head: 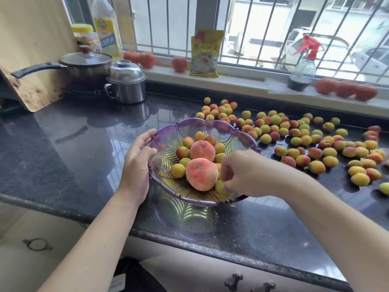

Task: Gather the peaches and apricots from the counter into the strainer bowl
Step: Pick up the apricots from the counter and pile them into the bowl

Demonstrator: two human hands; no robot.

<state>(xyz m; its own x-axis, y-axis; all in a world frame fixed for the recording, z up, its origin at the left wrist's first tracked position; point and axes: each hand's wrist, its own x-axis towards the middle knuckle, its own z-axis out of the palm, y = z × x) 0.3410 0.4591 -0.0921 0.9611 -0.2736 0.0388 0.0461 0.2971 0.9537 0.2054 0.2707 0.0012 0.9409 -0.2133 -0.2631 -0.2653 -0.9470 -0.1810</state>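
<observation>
Pinching a small apricot (221, 186) inside the strainer bowl (248, 140), your right hand (242, 173) curls its fingers (228, 187); your left hand (136, 159) grips the rim. Two peaches (201, 173) lie beside those fingers; beyond, loose apricots (315, 144) cover the counter (63, 148).

Legible: 食用碱面, in dark characters across the upper front of the yellow packet (205, 53) leaning upright on the windowsill (242, 77). Above those characters, a small red square mark, too blurred to read. Printed on the yellow label of the oil bottle (106, 26) behind the lidded pan: green and dark characters, too soft to make out. Nothing else readable.
</observation>
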